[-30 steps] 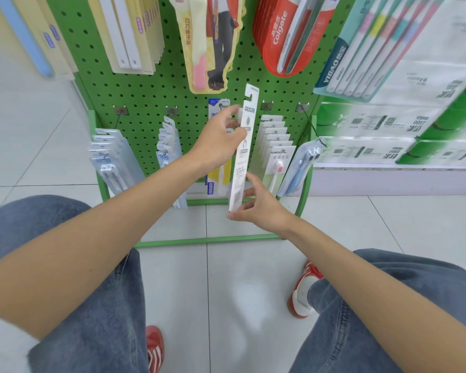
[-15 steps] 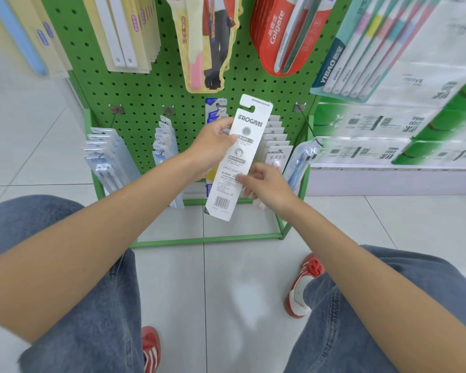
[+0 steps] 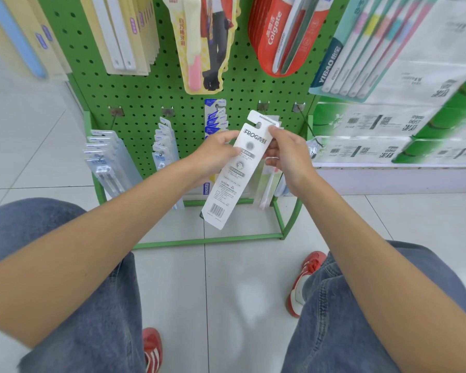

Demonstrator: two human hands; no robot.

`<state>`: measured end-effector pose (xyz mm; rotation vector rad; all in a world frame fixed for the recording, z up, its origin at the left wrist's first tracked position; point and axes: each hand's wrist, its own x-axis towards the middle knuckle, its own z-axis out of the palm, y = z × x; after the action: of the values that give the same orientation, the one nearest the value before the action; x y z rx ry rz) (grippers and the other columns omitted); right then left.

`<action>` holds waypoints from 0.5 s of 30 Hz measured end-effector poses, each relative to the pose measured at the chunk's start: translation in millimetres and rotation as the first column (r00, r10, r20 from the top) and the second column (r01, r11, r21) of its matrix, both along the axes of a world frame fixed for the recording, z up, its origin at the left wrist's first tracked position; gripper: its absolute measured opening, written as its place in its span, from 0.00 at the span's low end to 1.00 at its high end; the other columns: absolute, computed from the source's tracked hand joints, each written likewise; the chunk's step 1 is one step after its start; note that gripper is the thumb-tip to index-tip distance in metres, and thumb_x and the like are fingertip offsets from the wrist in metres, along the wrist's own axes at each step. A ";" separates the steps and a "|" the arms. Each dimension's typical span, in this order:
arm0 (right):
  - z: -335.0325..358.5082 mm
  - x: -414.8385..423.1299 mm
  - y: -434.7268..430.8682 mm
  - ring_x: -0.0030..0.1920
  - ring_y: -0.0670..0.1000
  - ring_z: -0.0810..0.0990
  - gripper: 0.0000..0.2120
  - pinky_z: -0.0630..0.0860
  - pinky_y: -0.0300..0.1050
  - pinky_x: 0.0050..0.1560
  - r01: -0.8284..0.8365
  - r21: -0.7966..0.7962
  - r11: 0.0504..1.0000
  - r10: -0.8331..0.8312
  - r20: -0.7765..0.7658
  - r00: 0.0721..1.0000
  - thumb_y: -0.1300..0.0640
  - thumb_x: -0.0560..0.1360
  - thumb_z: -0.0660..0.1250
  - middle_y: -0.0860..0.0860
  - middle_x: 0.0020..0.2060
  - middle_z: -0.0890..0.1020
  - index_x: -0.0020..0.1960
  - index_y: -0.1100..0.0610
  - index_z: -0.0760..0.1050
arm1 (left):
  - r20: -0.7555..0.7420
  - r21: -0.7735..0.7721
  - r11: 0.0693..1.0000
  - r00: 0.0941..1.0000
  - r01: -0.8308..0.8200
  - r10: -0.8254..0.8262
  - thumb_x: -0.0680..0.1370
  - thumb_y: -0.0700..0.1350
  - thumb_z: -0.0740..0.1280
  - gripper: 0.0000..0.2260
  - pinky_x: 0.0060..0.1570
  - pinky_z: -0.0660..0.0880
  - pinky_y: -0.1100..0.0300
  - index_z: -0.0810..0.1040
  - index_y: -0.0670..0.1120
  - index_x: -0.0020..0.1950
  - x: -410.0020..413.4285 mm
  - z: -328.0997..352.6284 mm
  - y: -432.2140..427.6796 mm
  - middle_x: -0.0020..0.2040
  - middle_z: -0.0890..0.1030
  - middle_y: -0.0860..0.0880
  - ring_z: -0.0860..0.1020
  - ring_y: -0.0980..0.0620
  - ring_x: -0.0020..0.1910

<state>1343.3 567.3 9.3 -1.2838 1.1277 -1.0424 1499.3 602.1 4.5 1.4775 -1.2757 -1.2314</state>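
Observation:
A long white toothbrush package [image 3: 234,179], printed "FROG" with a barcode at its lower end, is held tilted in front of a green pegboard rack [image 3: 151,103]. My left hand [image 3: 213,157] grips its left edge near the middle, thumb on the printed face. My right hand [image 3: 285,154] pinches the upper right edge just below the hang hole. Behind the package, a row of similar white packs hangs on a hook [image 3: 262,106], mostly hidden.
More toothbrush packs hang on the rack: clear ones [image 3: 105,162] at lower left, blue ones [image 3: 215,119] in the middle, a red Colgate pack [image 3: 277,36] above. Stacked tissue packs [image 3: 388,130] fill the shelf at right. The rack's green base frame [image 3: 207,240] lies on the tiled floor.
The package turned from edge-on to face me and tilted. My right hand climbed from its lower end to the top near the hang hole. My left hand kept its hold.

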 end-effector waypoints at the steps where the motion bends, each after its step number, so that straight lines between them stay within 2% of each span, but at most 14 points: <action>1: -1.3 0.8 -0.1 0.31 0.46 0.76 0.13 0.73 0.39 0.35 0.003 -0.002 1.000 -0.003 -0.001 1.000 0.55 0.82 0.60 0.48 0.32 0.81 0.43 0.57 0.78 | -0.007 0.003 1.000 1.000 -0.006 0.006 0.83 0.37 0.58 0.17 0.51 0.80 0.51 0.75 0.53 0.67 0.2 -0.1 -0.1 0.56 0.84 0.47 0.83 0.48 0.52; 4: -5.8 3.3 3.4 0.35 0.45 0.78 0.09 0.74 0.36 0.37 -0.001 -0.054 0.999 -0.003 -0.073 0.997 0.56 0.82 0.60 0.49 0.41 0.82 0.55 0.58 0.76 | -0.059 0.003 0.997 0.996 -0.072 0.072 0.83 0.37 0.59 0.16 0.47 0.81 0.51 0.75 0.55 0.65 1.2 -0.7 -1.3 0.55 0.84 0.49 0.84 0.50 0.49; 6: -12.4 4.4 5.2 0.41 0.42 0.79 0.12 0.74 0.31 0.39 -0.081 -0.176 0.981 0.024 -0.303 0.953 0.58 0.80 0.62 0.48 0.46 0.81 0.63 0.55 0.73 | -0.097 0.009 0.993 0.988 -0.117 0.118 0.82 0.36 0.60 0.16 0.48 0.81 0.49 0.74 0.53 0.66 1.2 -1.4 -2.3 0.52 0.85 0.50 0.84 0.49 0.49; 7: -17.9 5.8 4.8 0.45 0.44 0.79 0.16 0.76 0.33 0.44 -0.149 -0.236 0.960 0.039 -0.415 0.909 0.58 0.78 0.64 0.48 0.49 0.80 0.65 0.53 0.72 | -0.114 0.014 0.992 0.985 -0.129 0.130 0.82 0.36 0.61 0.17 0.48 0.81 0.48 0.73 0.52 0.67 1.0 -1.8 -2.7 0.51 0.85 0.50 0.84 0.49 0.49; 8: -23.0 7.9 5.5 0.49 0.46 0.79 0.19 0.78 0.40 0.50 -0.206 -0.267 0.942 0.051 -0.490 0.870 0.58 0.76 0.66 0.49 0.52 0.80 0.66 0.52 0.71 | -0.129 0.020 0.991 0.982 -0.134 0.135 0.82 0.36 0.62 0.17 0.49 0.82 0.48 0.73 0.51 0.68 0.6 -2.7 -3.0 0.52 0.85 0.49 0.84 0.48 0.49; 10: -32.0 12.6 8.8 0.54 0.50 0.79 0.25 0.79 0.53 0.55 -0.250 -0.255 0.934 0.087 -0.515 0.853 0.52 0.72 0.68 0.49 0.57 0.79 0.68 0.50 0.67 | -0.145 0.027 0.991 0.981 -0.129 0.132 0.81 0.35 0.63 0.18 0.47 0.82 0.48 0.72 0.50 0.68 -0.5 -4.5 -2.8 0.54 0.84 0.47 0.84 0.48 0.50; 13: -38.7 17.0 11.4 0.61 0.50 0.74 0.36 0.75 0.51 0.59 -0.258 -0.228 0.939 0.096 -0.546 0.832 0.45 0.70 0.73 0.50 0.62 0.75 0.71 0.51 0.60 | -0.150 0.039 0.992 0.981 -0.122 0.127 0.80 0.35 0.65 0.17 0.45 0.82 0.50 0.71 0.49 0.65 -2.2 -5.3 -0.9 0.56 0.83 0.45 0.84 0.46 0.48; 15: -40.4 16.5 11.0 0.64 0.50 0.72 0.39 0.74 0.50 0.61 -0.266 -0.209 0.941 0.104 -0.571 0.815 0.44 0.70 0.74 0.50 0.64 0.73 0.73 0.52 0.57 | -0.157 0.044 0.994 0.982 -0.103 0.108 0.79 0.36 0.66 0.15 0.44 0.82 0.50 0.71 0.48 0.63 -2.7 -4.3 0.8 0.55 0.83 0.44 0.83 0.48 0.43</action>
<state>1359.9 578.3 -31.1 -1.9736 1.2699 -0.7070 1496.5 602.9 0.2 1.4230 -1.0617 -1.2800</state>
